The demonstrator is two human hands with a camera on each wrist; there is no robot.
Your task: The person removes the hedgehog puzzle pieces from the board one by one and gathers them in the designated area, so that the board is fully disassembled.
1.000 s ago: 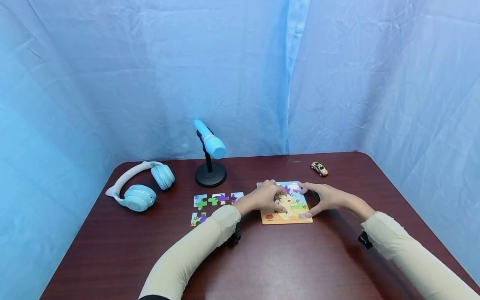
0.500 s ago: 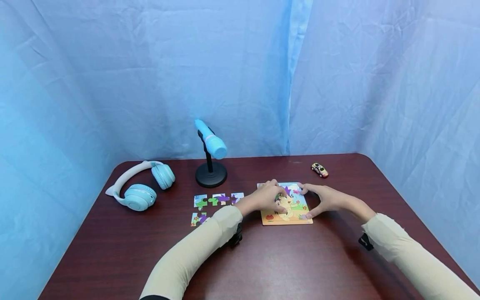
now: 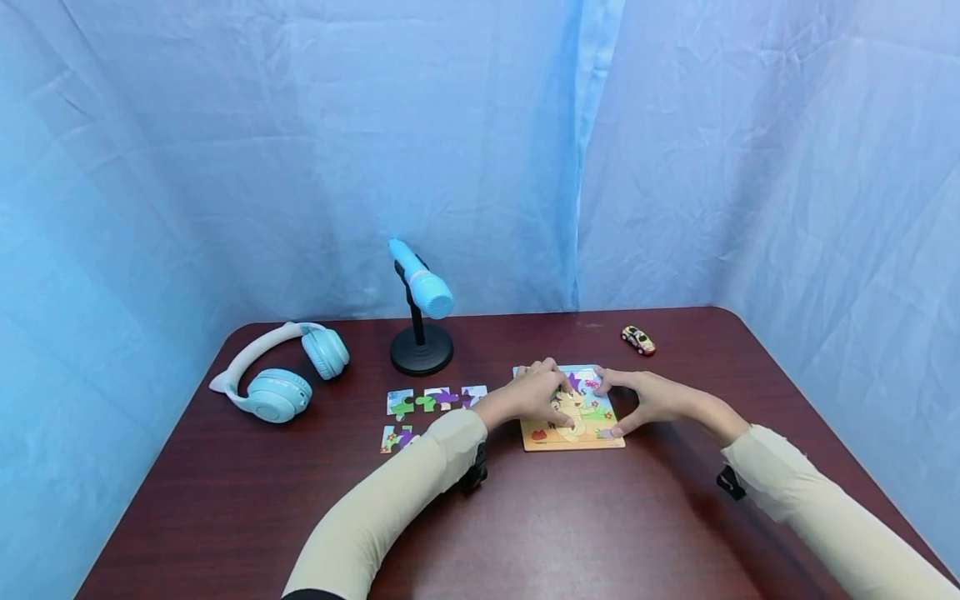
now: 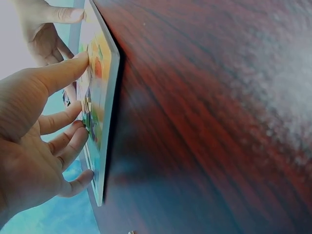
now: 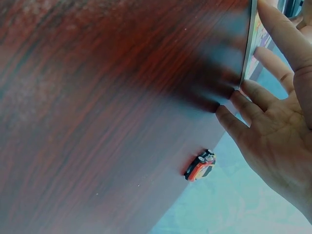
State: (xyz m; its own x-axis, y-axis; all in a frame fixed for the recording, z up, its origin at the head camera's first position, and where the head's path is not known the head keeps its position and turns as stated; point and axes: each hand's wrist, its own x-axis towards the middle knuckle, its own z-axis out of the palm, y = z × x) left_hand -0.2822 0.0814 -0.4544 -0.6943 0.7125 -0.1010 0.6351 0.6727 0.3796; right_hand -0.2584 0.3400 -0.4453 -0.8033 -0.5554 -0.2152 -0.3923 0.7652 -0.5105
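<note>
A square picture puzzle board [image 3: 582, 440] with a cartoon animal lies flat on the table, right of centre. My left hand [image 3: 534, 393] is over its left half. In the left wrist view, this left hand [image 4: 36, 114] has thumb and fingers spread, with fingertips on the picture. My right hand [image 3: 656, 395] is at the board's right side, thumb at the lower corner and fingers at the upper one. Up close in the right wrist view, the right hand [image 5: 278, 126] has its fingers extended, some touching the table beside the board edge [image 5: 249, 46].
Several loose puzzle pieces [image 3: 442, 398] lie left of the board, partly behind my left forearm. Farther left are light-blue headphones [image 3: 280, 395]. A blue microphone [image 3: 429, 292] on a black stand [image 3: 422, 350] stands behind. At the back right sits a toy car [image 3: 638, 339].
Both hands stay almost still on the puzzle board. The right fingers at the upper corner shift very slightly left.
</note>
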